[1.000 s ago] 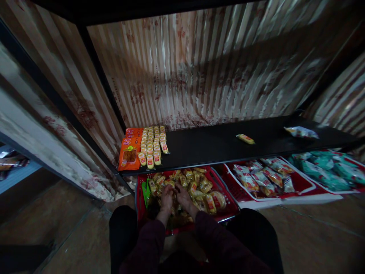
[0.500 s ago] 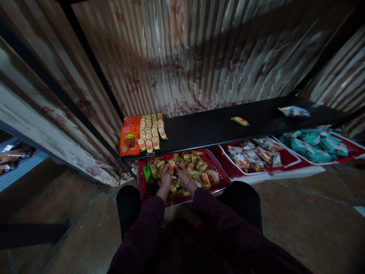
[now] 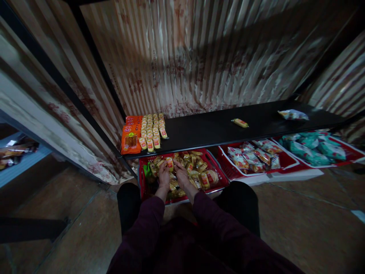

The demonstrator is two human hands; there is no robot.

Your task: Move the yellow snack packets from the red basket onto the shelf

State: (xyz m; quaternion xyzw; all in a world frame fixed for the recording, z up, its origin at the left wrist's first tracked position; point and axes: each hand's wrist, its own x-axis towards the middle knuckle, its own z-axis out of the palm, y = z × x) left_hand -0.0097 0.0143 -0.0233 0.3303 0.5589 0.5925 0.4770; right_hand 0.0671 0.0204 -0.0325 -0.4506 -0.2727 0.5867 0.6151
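Both my hands are down in a red basket (image 3: pixel 142 186) full of small yellow snack packets (image 3: pixel 199 179). My left hand (image 3: pixel 163 178) pinches one yellow packet with a red label (image 3: pixel 170 163) and lifts it a little above the heap. My right hand (image 3: pixel 181 176) lies beside it, fingers bent, touching the same packet; whether it grips anything I cannot make out. Above the basket, rows of the same yellow packets (image 3: pixel 152 131) stand at the left end of a black shelf (image 3: pixel 205 131), next to orange packs (image 3: pixel 130 137).
A lone yellow packet (image 3: pixel 240 123) and a pale bag (image 3: pixel 292 114) lie further right on the shelf. Under it stand a red tray of red-and-white packs (image 3: pixel 253 156) and a tray of green packs (image 3: pixel 316 146). Striped panels back the shelf; brown tiled floor spreads around my knees.
The view has shifted downward. My hands have come up out of the heap toward the basket's far side, with a yellow packet raised in the left hand.
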